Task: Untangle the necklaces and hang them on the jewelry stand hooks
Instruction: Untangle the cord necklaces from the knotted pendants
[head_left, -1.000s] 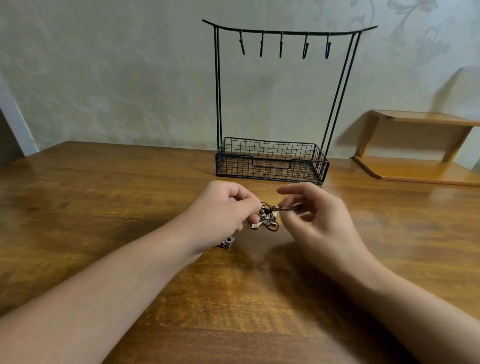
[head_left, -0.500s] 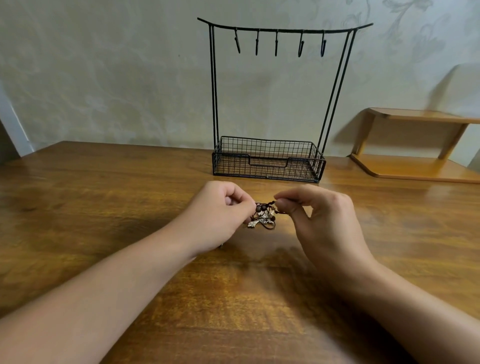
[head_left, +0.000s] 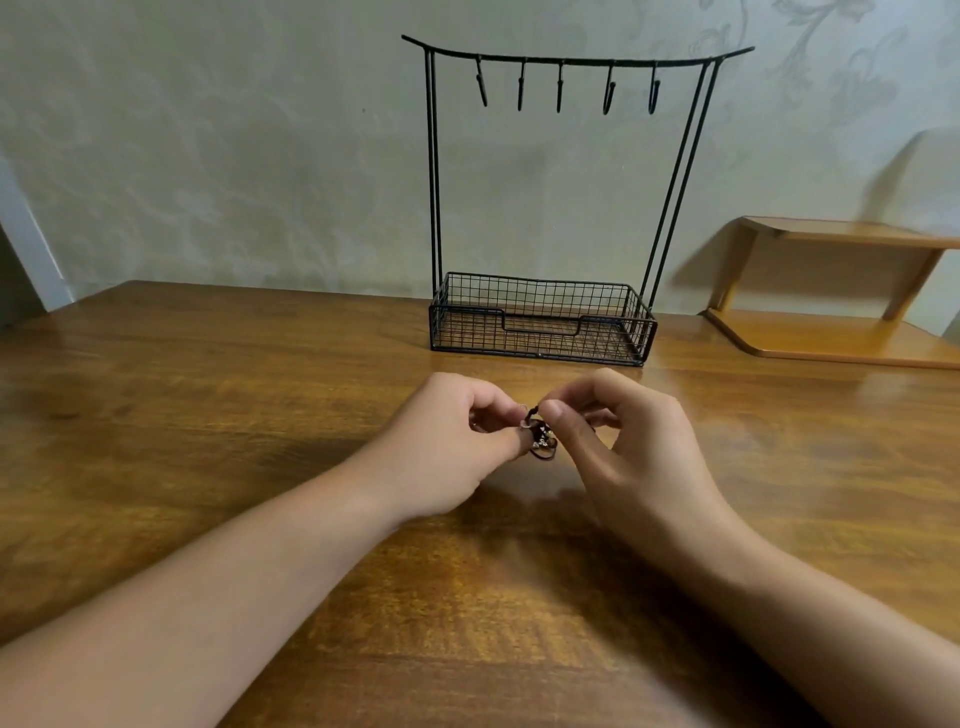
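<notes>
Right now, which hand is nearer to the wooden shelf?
Right. The right hand is nearer the wooden shelf, which stands farther right and behind; the left hand is beyond it, leftward.

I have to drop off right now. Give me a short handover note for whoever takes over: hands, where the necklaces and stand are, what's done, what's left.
Left hand: pinching the tangled necklaces from the left side.
Right hand: pinching the same bundle from the right, thumb and forefinger at its top.
The bundle sits between both hands, just above the table, in front of the jewelry stand.
Done: nothing hung; all five hooks are bare and the stand's basket looks empty.
Left: separate the necklaces, then hang each on a hook.
</notes>
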